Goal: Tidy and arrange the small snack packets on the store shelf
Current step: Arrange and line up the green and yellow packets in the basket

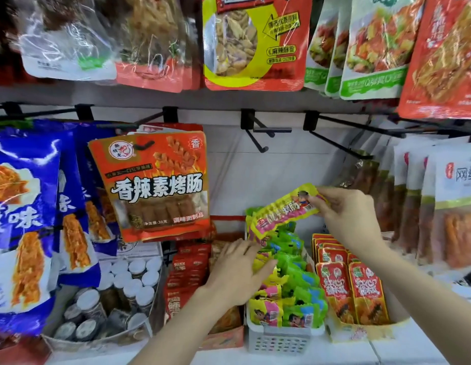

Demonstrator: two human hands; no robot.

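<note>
A white perforated basket (279, 341) on the shelf holds several small yellow, pink and green snack packets (295, 291) standing in rows. My right hand (347, 212) pinches the right end of a few long yellow-and-pink packets (284, 210) and holds them above the back of the basket. My left hand (237, 272) lies with straight fingers on the packets at the basket's left side, pressing against them.
Red packets (355, 288) stand in a box right of the basket, and small red packs (189, 264) left of it. A tub of jars (118, 293) sits further left. Large bags hang on black hooks (258, 133), including an orange one (155, 183).
</note>
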